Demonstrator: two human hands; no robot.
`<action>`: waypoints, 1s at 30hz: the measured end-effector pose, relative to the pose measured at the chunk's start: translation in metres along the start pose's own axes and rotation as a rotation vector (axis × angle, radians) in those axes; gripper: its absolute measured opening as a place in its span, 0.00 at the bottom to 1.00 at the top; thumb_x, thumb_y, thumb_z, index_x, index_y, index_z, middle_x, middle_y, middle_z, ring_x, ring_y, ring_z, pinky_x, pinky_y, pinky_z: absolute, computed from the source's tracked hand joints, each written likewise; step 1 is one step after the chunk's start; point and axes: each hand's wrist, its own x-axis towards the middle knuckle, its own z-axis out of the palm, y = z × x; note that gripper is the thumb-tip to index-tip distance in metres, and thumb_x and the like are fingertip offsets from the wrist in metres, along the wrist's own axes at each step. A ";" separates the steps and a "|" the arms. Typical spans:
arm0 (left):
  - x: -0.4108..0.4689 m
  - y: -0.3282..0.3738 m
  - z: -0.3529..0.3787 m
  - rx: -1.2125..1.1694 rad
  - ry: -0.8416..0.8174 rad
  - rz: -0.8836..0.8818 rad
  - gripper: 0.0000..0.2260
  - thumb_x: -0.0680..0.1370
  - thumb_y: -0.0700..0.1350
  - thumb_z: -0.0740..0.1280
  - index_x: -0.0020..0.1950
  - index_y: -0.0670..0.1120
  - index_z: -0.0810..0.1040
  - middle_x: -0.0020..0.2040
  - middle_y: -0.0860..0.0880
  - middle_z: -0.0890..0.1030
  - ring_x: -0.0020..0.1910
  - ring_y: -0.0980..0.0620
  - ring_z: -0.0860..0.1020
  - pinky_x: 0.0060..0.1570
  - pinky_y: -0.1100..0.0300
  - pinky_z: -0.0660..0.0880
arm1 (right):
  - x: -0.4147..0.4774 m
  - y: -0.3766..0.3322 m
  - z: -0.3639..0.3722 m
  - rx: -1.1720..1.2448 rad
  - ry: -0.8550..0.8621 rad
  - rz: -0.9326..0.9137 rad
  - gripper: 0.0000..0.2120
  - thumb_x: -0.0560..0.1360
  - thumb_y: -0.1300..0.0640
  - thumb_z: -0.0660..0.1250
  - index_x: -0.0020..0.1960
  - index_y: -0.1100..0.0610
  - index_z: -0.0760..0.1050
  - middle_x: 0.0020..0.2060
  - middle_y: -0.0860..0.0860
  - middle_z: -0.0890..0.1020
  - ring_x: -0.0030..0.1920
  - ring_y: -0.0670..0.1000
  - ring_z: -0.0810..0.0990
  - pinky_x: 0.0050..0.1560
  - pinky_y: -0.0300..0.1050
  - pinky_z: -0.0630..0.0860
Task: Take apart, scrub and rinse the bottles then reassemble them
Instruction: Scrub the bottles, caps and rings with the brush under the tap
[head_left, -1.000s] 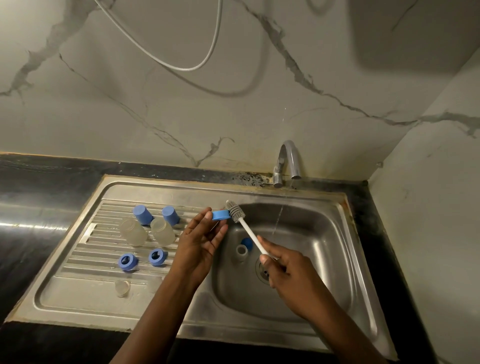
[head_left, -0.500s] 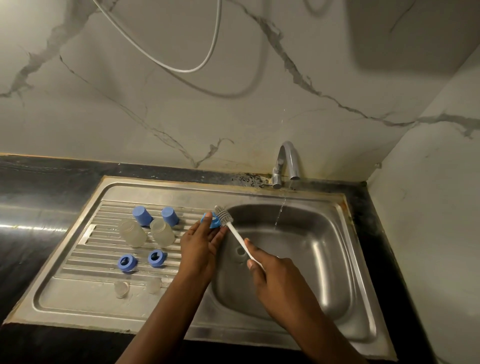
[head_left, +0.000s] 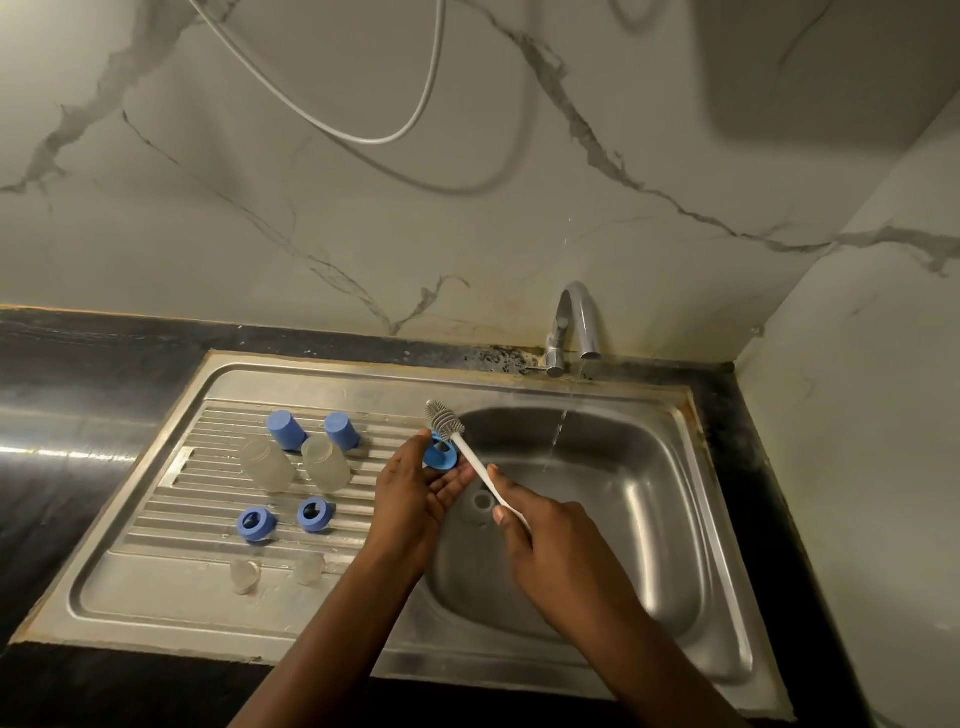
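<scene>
My left hand (head_left: 415, 493) holds a blue bottle ring (head_left: 440, 453) at the left edge of the sink basin. My right hand (head_left: 545, 535) grips the white handle of a bottle brush (head_left: 457, 434), whose grey bristle head pokes up just past the ring. On the ribbed drainboard stand two clear bottles (head_left: 267, 465) (head_left: 326, 463), two blue caps (head_left: 287, 429) (head_left: 343, 431), two more blue rings (head_left: 255, 524) (head_left: 315, 514) and two clear teats (head_left: 243, 576) (head_left: 309, 569). A small clear part (head_left: 482, 501) lies in the basin under my hands.
The steel sink (head_left: 665, 467) is set in a black counter (head_left: 78, 395). A chrome tap (head_left: 574, 325) at the back runs a thin stream of water into the basin. Marble walls close off the back and right. A white hose (head_left: 363, 132) hangs on the wall.
My hands shifted slightly left, then steadied. The ring has turned in my left hand, and the brush head has slid up past it.
</scene>
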 end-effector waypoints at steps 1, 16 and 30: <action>0.000 0.000 0.000 -0.005 -0.002 -0.009 0.15 0.85 0.48 0.67 0.65 0.38 0.77 0.50 0.33 0.87 0.44 0.43 0.88 0.40 0.57 0.85 | 0.002 0.001 0.000 -0.005 0.001 -0.005 0.23 0.86 0.45 0.58 0.80 0.35 0.63 0.46 0.52 0.86 0.46 0.53 0.83 0.48 0.49 0.76; 0.000 0.011 -0.007 -0.061 -0.028 -0.129 0.17 0.86 0.53 0.65 0.61 0.39 0.78 0.49 0.35 0.87 0.41 0.44 0.88 0.46 0.53 0.85 | -0.008 0.017 0.006 0.056 -0.008 -0.021 0.23 0.85 0.45 0.60 0.78 0.31 0.64 0.37 0.49 0.79 0.40 0.49 0.80 0.43 0.47 0.75; 0.015 0.010 -0.012 0.197 -0.047 -0.175 0.25 0.82 0.59 0.69 0.65 0.38 0.81 0.42 0.43 0.82 0.37 0.52 0.79 0.35 0.60 0.84 | 0.005 0.007 -0.003 -0.034 0.007 -0.029 0.23 0.85 0.44 0.58 0.80 0.33 0.62 0.39 0.48 0.81 0.41 0.51 0.81 0.43 0.48 0.76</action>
